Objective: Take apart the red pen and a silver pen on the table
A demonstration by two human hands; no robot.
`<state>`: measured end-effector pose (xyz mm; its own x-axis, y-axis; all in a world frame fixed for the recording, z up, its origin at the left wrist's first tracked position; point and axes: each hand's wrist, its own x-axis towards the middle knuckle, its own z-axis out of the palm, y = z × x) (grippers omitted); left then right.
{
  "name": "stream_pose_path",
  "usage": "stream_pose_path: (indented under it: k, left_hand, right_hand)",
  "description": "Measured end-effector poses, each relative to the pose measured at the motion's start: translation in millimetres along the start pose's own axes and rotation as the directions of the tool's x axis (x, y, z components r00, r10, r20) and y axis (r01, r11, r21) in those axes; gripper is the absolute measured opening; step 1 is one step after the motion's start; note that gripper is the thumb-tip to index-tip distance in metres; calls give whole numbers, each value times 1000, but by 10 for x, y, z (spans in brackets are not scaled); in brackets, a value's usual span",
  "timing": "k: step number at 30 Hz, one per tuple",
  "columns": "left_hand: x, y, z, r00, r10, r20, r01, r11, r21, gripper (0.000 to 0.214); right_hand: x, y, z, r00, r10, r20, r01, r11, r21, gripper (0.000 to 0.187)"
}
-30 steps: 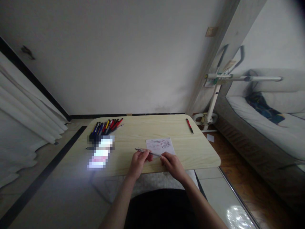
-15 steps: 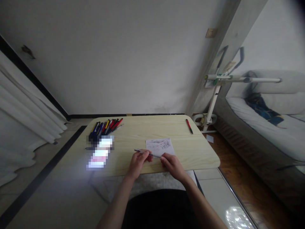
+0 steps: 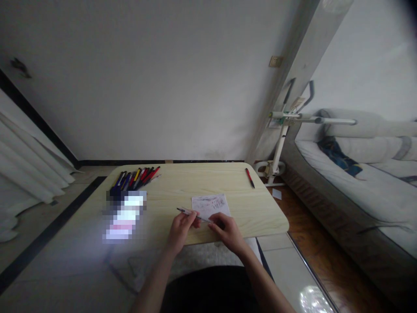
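Between my two hands a slim pen (image 3: 203,218) lies slantwise above the front part of a scribbled sheet of paper (image 3: 208,203). My left hand (image 3: 182,225) is closed round its barrel, and one end pokes out to the left past the fingers. At the pen's other end, my right hand (image 3: 226,228) pinches the tip with thumb and fingers. Dense dark strokes cover the upper part of the paper; my right fingers hide its lower right corner. Whether the pen is capped is too small to tell.
Several pens and markers (image 3: 135,178) lie in a bunch at the table's back left, beside a pixelated bright screen (image 3: 125,215). A red and black pen (image 3: 249,178) lies at the back right of the wooden table (image 3: 260,213). Beyond stand exercise equipment (image 3: 276,148) and a sofa (image 3: 302,178).
The whole view has shifted, so the table sits further left and lower. Both hands still hold the pen, and my right hand has come slightly closer to my left.
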<state>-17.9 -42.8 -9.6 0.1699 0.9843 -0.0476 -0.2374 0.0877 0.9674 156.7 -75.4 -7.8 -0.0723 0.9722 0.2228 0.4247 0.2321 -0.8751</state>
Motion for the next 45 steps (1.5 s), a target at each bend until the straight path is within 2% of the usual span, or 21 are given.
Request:
stream_pose_path:
  k: [14, 20, 23, 29, 32, 40, 45]
  left_hand:
    - [-3, 30, 1, 1000, -6, 22, 6, 999, 35, 30]
    - [12, 4, 0, 1000, -18, -11, 18, 1000, -3, 32]
    - [13, 30, 18, 999, -37, -37, 36, 999, -24, 33]
    - [1, 105, 56, 996, -72, -46, 70, 996, -48, 33]
    - [-10, 122, 62, 997, -66, -30, 65, 997, -42, 35]
    - [-22, 153, 61, 997, -65, -39, 65, 998, 3, 39]
    - [-54, 204, 102, 999, -10, -48, 10, 1000, 11, 45]
  right_hand:
    - [-14, -53, -29, 999, -11, 34, 12, 999, -36, 17]
    - [-25, -24, 30, 996, -57, -71, 48, 992, -113, 18]
    - [-28, -45, 26, 990, -109, -84, 93, 980, -174, 14]
    - [-31, -132, -96, 971, -237, 24, 229, 900, -371, 22]
    - [-28, -158, -145, 960, -277, 39, 266, 863, -429, 22]
    - [70, -282, -188, 941, -310, 138, 335, 789, -514, 13]
    - [124, -251, -244, 945, -301, 126, 320, 781, -536, 10]
